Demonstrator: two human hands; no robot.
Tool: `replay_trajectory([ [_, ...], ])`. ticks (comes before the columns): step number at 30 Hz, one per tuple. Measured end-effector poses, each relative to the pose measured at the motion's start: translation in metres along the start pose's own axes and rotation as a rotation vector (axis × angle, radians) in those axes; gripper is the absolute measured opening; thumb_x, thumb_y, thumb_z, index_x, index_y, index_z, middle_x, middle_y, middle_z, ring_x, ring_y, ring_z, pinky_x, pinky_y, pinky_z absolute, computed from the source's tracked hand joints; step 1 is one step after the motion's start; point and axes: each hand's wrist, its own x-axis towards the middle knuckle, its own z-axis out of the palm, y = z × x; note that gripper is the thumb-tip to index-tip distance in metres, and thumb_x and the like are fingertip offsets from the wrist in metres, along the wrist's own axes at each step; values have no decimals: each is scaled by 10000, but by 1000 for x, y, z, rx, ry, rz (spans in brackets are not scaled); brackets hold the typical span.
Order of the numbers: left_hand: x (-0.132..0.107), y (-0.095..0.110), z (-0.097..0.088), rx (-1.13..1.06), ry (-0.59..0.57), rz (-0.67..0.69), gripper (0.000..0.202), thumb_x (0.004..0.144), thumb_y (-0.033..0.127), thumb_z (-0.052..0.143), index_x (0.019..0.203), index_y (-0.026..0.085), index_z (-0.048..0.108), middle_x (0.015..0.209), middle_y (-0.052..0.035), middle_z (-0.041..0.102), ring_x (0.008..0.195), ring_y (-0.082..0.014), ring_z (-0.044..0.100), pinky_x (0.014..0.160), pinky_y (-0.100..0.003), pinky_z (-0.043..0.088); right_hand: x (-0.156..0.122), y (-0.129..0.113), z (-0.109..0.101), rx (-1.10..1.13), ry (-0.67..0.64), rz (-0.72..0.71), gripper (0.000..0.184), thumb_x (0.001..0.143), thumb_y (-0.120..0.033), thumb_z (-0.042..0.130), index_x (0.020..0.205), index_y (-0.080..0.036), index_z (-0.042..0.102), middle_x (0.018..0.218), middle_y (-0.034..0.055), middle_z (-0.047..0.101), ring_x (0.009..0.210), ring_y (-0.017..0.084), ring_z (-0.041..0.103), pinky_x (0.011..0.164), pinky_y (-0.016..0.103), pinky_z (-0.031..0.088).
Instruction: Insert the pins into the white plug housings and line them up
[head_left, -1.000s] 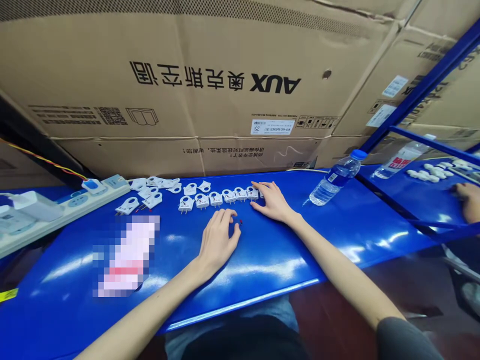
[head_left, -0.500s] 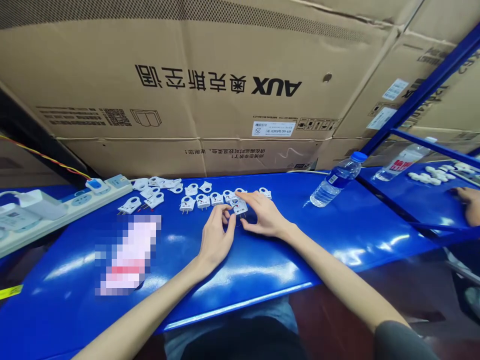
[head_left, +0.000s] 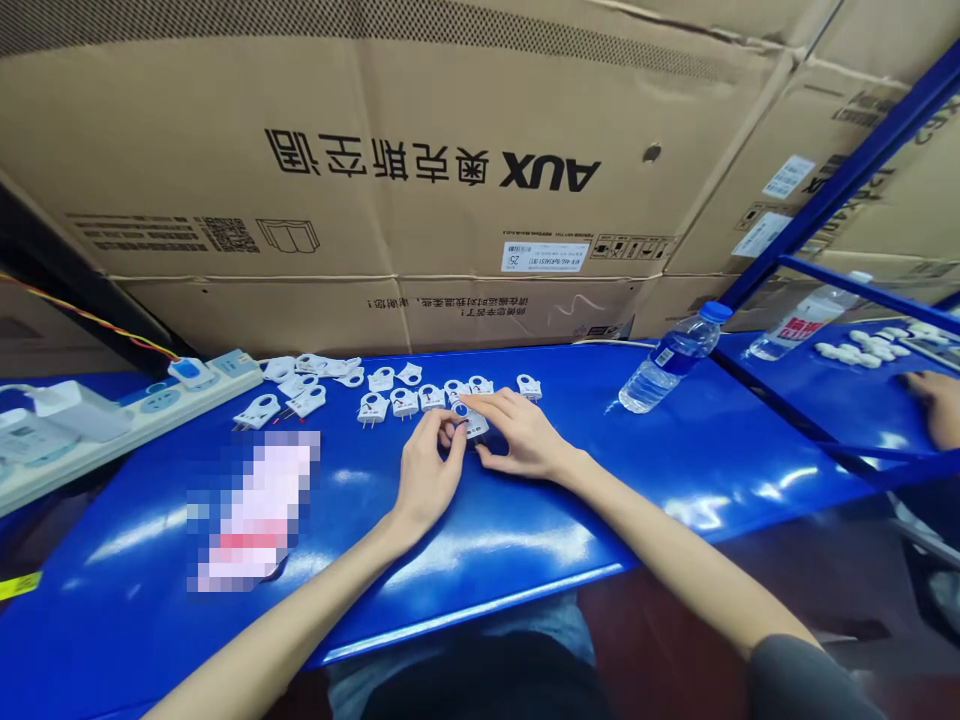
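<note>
Between both hands is a white plug (head_left: 472,428) with a ring-shaped handle, held just above the blue table. My left hand (head_left: 431,470) pinches its left side with thumb and fingers. From the right, my right hand (head_left: 523,437) grips it, fingers over the top and thumb near the prong end. Fingers cover part of the plug. Just behind stands a row of similar white plugs (head_left: 373,407) with pins toward me. One more plug (head_left: 529,387) lies apart, right of the row. A loose group of ring-handled plugs (head_left: 306,400) lies farther left.
A long power strip (head_left: 161,405) with adapters runs along the left. A pixelated pinkish item (head_left: 259,510) lies on the blue table (head_left: 360,580). A water bottle (head_left: 667,362) stands right, before a blue frame (head_left: 840,200). Another person's hand (head_left: 941,405) is at far right; large cartons (head_left: 420,90) stand behind.
The held plug has moved slightly down and left and is turned, with both hands still on it. A plug behind my right fingers shows more now.
</note>
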Motion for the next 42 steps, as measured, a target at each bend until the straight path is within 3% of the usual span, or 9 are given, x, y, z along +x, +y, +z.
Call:
replay_trajectory([
  [18,1,-1,1,-22,17,-14,126,969,303,555,932,217,639,801,19,629,687,-135,541,696,-271,454,1,3,-1,-22,-27,0,641,928,-219,606,1548,-192,446,1471,123,620,1260,299,599,1049,481,537],
  [24,-1,1,1,-5,-2,12,118,971,282,548,938,219,642,815,14,613,723,-144,553,730,-286,457,-1,15,-11,-147,42,222,676,914,-252,627,1562,-203,443,1496,108,601,1301,321,548,1090,511,475],
  [28,-3,-2,3,43,-79,47,101,968,253,544,935,229,637,855,2,612,786,-163,577,767,-306,469,-6,30,-15,-219,56,373,675,902,-283,640,1544,-163,469,1424,141,635,1299,340,537,1099,509,459],
  [35,-5,-8,5,155,-179,94,98,946,213,560,915,239,650,942,-30,655,932,-213,602,864,-368,491,-14,50,-3,-194,-51,429,678,905,-327,633,1544,-180,460,1427,140,637,1377,343,499,1255,602,274],
  [42,-6,-8,5,192,-175,114,99,939,194,569,899,238,649,926,-31,660,937,-226,607,865,-387,489,-17,55,2,-161,-63,446,664,907,-320,629,1536,-179,470,1438,159,631,1416,373,477,1239,670,263],
])
